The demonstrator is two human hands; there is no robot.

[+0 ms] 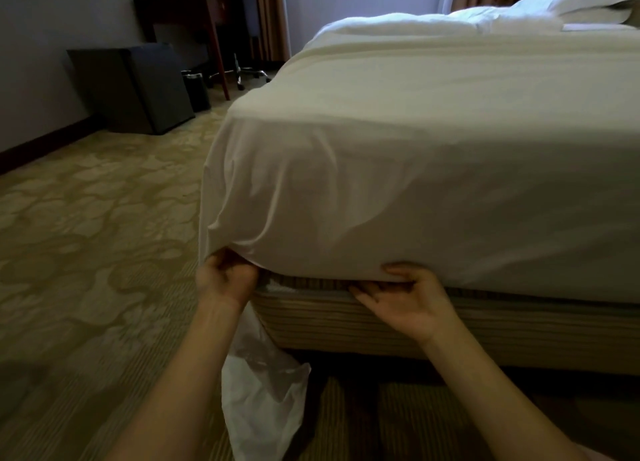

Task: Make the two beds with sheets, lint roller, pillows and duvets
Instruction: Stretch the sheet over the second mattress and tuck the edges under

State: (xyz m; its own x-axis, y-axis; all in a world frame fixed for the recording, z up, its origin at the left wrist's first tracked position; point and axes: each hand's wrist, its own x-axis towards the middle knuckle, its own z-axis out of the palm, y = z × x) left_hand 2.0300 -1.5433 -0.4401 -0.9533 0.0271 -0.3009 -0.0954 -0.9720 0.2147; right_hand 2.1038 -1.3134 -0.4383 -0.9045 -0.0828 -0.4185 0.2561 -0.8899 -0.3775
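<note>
1. The white sheet covers the mattress of the near bed and hangs over its side and foot corner – the loose corner droops in soft folds at the lower left.
2. The left grip is curled tight round the sheet's corner hem, bunching the cloth just beside the corner of the striped bed base.
3. The right grip is wide and palm-up, with fairly straight fingers slipped under the sheet's lower edge where mattress meets base and the thumb lying along the hem.
4. Both grips are near each other on the same edge, with bare forearms reaching in from below.
5. A crumpled duvet and a white pillow lie at the far end of the bed.
6. A thin, see-through white plastic bag lies on the patterned carpet, against the base corner and partly behind the left forearm.
7. Along the far wall stand a dark cabinet, a small dark bin and a dark wooden worktop (the items on it are too small and blurred for any lettering to be read)
</note>
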